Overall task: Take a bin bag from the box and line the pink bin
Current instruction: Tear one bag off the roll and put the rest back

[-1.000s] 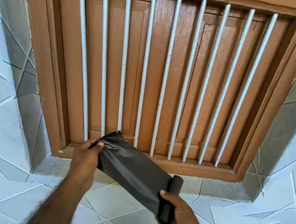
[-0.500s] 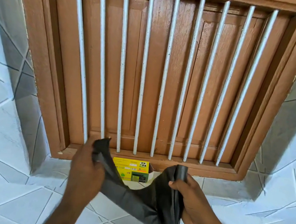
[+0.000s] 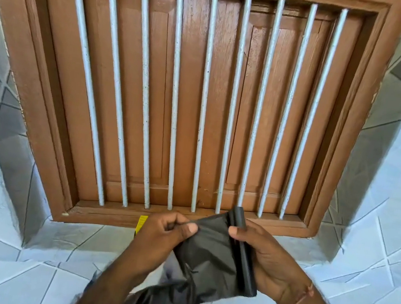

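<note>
My left hand [image 3: 167, 234] was pinching the top edge of the black bin bag [image 3: 205, 262]. The thumb and the first finger were pressed together on the thin plastic, and the other fingers were curled in. My right hand [image 3: 264, 259] was closed around the roll of bags [image 3: 242, 249]. The thumb lay on the front of the roll and the fingers wrapped round behind it. The roll was a dark tube. It stood almost straight up in my hand, tipped a little, with its top end poking out above my thumb.

The bag was stretched between my two hands. It was still joined to the roll on the right side. The loose part hung down under my left wrist and looked crumpled near the bottom. A thin reddish string [image 3: 298, 303] was tied round my right wrist.

Just behind my left hand I could see a small bit of a yellow box [image 3: 141, 223]. Most of it was hidden by my hand. It sat on the tiled ledge [image 3: 42, 240], close under the brown wooden window [image 3: 216, 103]. The window shutters were closed, and white bars [image 3: 202, 101] ran up and down in front of them. Pale tiles with thin lines covered the walls on both sides. I could not see the pink bin.
</note>
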Available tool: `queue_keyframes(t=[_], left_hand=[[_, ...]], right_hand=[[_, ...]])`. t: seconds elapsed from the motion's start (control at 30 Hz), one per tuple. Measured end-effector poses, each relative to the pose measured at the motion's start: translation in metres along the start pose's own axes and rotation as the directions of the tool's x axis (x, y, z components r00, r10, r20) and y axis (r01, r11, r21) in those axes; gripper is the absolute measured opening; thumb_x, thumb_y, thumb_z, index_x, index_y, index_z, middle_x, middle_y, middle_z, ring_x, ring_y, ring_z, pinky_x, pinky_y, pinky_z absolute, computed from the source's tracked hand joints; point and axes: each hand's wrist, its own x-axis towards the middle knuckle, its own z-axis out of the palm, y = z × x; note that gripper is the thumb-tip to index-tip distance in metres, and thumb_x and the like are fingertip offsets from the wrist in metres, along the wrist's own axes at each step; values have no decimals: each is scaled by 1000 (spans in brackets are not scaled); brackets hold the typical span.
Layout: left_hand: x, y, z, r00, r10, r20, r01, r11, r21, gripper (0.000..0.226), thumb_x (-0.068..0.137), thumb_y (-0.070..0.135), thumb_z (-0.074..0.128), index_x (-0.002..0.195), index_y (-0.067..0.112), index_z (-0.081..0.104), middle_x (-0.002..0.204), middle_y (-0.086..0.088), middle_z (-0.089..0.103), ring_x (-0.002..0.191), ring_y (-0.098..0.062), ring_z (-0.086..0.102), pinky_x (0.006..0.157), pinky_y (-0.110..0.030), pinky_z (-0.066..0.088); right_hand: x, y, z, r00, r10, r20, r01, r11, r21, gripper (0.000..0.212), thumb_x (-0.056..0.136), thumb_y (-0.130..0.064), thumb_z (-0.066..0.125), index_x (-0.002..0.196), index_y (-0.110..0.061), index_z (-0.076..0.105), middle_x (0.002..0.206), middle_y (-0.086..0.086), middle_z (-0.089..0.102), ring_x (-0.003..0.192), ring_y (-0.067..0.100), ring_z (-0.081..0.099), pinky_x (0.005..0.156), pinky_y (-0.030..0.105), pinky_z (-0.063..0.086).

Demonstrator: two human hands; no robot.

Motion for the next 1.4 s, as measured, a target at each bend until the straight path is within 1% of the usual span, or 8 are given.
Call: queue_keyframes(t=[0.3,0.43,0.63,0.8,0.9,0.97,1.07,1.4], left_hand=[[8,25,-47,997,81,-18,-67,912,405,15,88,21,68,75,15,74,76,-4,74,68,-13,68,61,-22,51],[8,28,-69,998,64,13,-62,860,507,15,88,19,68,73,18,73,78,3,73,69,-6,66,58,-14,49],[2,13,-94,993,-64,101,-16,766,643,16,83,21,73,68,20,70,61,3,64,57,3,53,57,-16,41],[7,2,-87,995,-54,82,-9,784,621,6,82,34,72,77,31,70,78,7,72,72,-3,64,74,-31,53],[10,11,-44,990,-32,134,-18,933,360,43,70,57,72,109,38,67,103,16,73,102,-3,66,90,-29,53],[12,15,-14,940,-97,327,42,985,170,50,76,47,74,122,32,63,114,8,72,111,-9,65,96,-31,51],[14,14,-3,934,-85,348,94,996,-7,16,87,12,68,101,6,70,97,-6,75,92,-19,69,79,-22,55],[22,33,-24,951,-48,305,-83,911,404,20,88,32,67,68,29,67,68,12,65,69,-4,60,62,-21,45]], right_hand=[[9,9,-17,975,9,-222,-34,993,-110,15,78,-3,69,88,-10,78,94,18,74,86,32,66,86,47,52],[10,9,-20,983,15,-181,-39,991,-130,37,71,-7,70,108,-7,72,111,19,72,99,33,66,91,44,51],[13,4,-13,966,-46,-253,-24,963,-268,24,80,-6,64,102,-11,72,105,20,73,93,33,67,92,49,51],[8,-4,-2,984,-97,-146,36,929,-370,18,88,-17,69,106,-16,70,101,7,77,98,26,72,93,42,55],[7,-7,11,996,-75,-56,41,885,-464,20,87,-21,69,106,-15,71,103,7,76,98,25,71,94,42,53],[7,-8,18,998,-66,-15,52,887,-458,19,88,-20,69,105,-13,73,106,11,75,101,25,70,94,40,54],[8,-13,14,998,-59,-35,42,929,-369,15,86,-14,69,100,-10,73,103,15,75,98,30,71,93,43,55],[12,1,-5,975,-84,-206,1,928,-374,19,88,-23,68,107,-19,70,106,9,75,102,31,69,90,43,55]])
